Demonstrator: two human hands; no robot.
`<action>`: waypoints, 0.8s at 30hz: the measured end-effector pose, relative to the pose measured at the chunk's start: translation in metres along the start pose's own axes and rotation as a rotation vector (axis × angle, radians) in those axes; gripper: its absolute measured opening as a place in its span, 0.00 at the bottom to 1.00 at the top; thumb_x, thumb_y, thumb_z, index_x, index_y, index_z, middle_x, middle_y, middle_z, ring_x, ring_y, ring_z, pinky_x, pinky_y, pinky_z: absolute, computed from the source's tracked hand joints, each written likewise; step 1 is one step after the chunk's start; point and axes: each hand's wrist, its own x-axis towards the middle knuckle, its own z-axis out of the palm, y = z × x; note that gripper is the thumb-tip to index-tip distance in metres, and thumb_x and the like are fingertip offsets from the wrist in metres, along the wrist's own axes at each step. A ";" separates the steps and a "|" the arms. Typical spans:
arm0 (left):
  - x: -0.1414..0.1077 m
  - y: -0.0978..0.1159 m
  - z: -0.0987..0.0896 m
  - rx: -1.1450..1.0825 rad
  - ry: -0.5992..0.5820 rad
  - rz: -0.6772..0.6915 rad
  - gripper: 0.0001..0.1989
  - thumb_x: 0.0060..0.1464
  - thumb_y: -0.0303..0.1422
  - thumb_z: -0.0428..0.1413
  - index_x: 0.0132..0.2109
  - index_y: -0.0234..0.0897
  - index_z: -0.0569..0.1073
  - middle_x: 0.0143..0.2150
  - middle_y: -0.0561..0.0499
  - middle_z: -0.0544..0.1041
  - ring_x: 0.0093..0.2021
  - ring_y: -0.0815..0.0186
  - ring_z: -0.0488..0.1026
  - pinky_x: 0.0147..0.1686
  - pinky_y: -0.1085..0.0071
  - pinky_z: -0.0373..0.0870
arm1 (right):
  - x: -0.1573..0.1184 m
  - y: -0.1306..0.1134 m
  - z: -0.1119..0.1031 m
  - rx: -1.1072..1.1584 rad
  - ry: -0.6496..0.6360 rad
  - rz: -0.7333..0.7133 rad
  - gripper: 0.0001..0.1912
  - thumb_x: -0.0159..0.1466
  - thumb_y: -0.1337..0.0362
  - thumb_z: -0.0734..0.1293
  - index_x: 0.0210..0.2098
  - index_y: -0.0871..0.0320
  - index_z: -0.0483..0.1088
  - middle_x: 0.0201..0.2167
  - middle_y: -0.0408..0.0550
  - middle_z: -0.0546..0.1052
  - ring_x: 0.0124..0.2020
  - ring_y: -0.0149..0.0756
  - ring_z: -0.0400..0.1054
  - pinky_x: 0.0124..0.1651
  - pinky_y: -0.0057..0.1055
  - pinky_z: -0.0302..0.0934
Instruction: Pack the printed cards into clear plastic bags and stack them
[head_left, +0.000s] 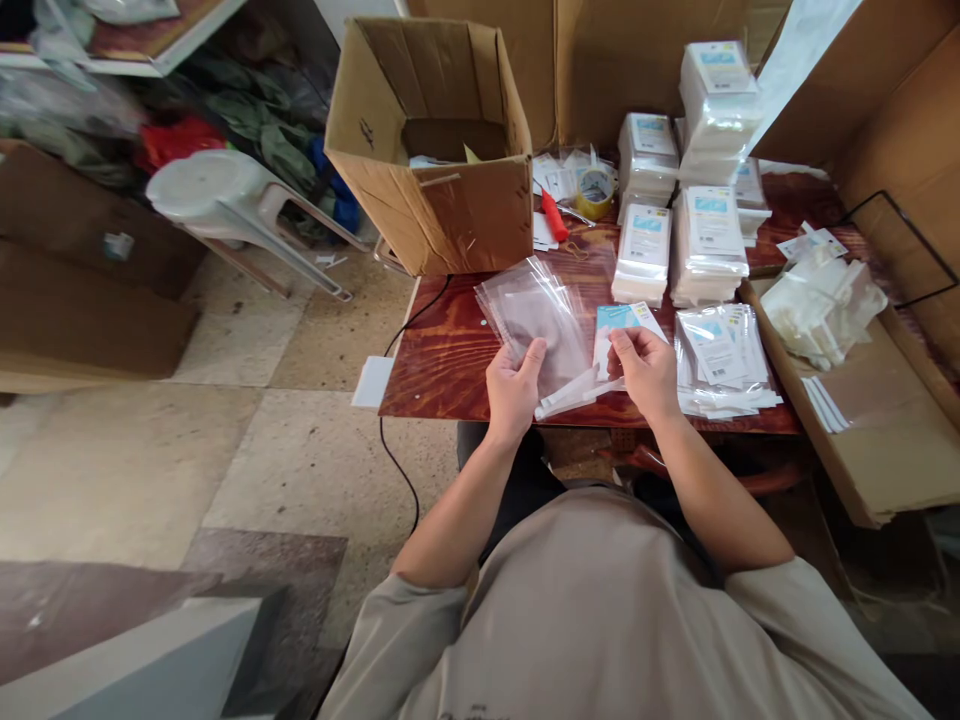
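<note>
My left hand is closed on a batch of clear plastic bags, thumb on top, fanned out over the table's front edge. The bags' flap strip stretches across to my right hand, whose thumb and fingers are pinched at its end. Directly behind the right hand lies a blue and white printed card, partly covered by the fingers. To the right of that hand is a loose pile of bagged cards, lying flat on the table.
The reddish wood table bears an open cardboard box, a tape roll, a red-handled tool and tall stacks of bagged cards. A shallow carton flanks the right side. A white stool and black cable are at left.
</note>
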 end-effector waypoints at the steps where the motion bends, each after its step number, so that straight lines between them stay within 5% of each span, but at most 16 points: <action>1: 0.000 -0.001 0.000 0.009 -0.001 0.004 0.17 0.59 0.46 0.70 0.44 0.36 0.84 0.43 0.47 0.84 0.41 0.66 0.80 0.45 0.72 0.75 | 0.001 -0.001 0.000 0.015 0.007 0.016 0.26 0.64 0.38 0.74 0.31 0.56 0.72 0.23 0.42 0.74 0.21 0.30 0.68 0.23 0.27 0.65; 15: 0.001 -0.003 -0.002 0.023 0.020 -0.009 0.15 0.59 0.44 0.70 0.42 0.36 0.83 0.41 0.48 0.84 0.41 0.65 0.80 0.45 0.71 0.76 | 0.004 -0.009 -0.005 -0.056 0.055 -0.009 0.31 0.64 0.34 0.73 0.26 0.54 0.66 0.19 0.42 0.72 0.17 0.29 0.64 0.21 0.28 0.61; 19: 0.005 -0.003 -0.005 -0.125 -0.009 -0.097 0.15 0.56 0.42 0.73 0.42 0.37 0.83 0.41 0.48 0.84 0.41 0.66 0.80 0.47 0.71 0.77 | 0.011 -0.009 -0.010 0.154 -0.013 0.076 0.31 0.61 0.33 0.75 0.28 0.54 0.67 0.20 0.40 0.69 0.18 0.27 0.61 0.21 0.27 0.59; 24: 0.005 0.013 -0.001 -0.446 -0.111 -0.248 0.22 0.50 0.41 0.77 0.49 0.42 0.81 0.49 0.49 0.85 0.48 0.64 0.82 0.51 0.69 0.79 | 0.016 0.000 -0.009 0.556 -0.241 0.376 0.25 0.62 0.42 0.77 0.32 0.54 0.66 0.24 0.38 0.67 0.21 0.27 0.60 0.21 0.25 0.57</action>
